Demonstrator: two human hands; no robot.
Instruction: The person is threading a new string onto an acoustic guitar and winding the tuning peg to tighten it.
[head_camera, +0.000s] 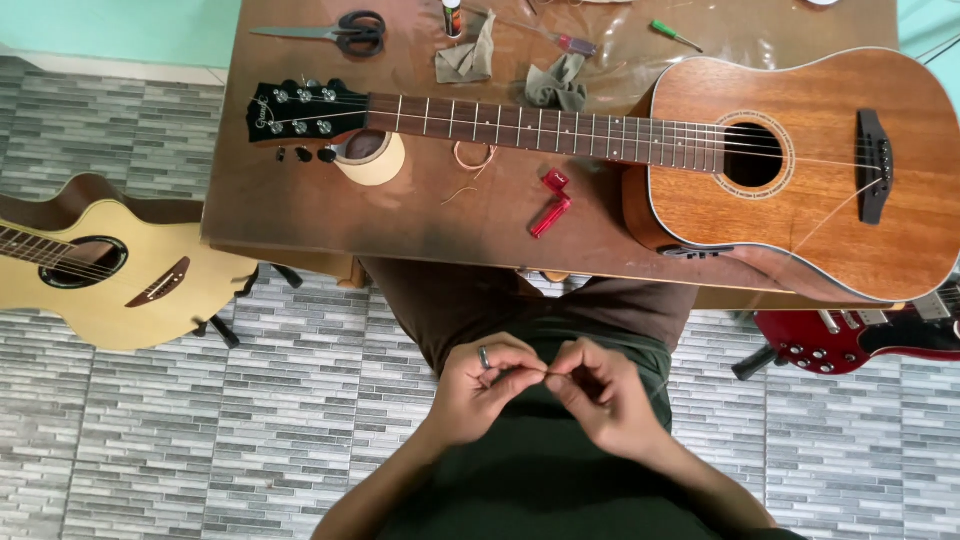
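On the brown counter an acoustic guitar is laid; below it, a thin string is pinched between the fingers of the left hand and right hand.

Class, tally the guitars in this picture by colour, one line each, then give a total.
Brown mahogany acoustic guitar lying on the table: 1
Pale yellow acoustic guitar on a floor stand: 1
Red electric guitar at the right edge: 1
Total: 3

Brown guitar, red winder, grey-striped floor
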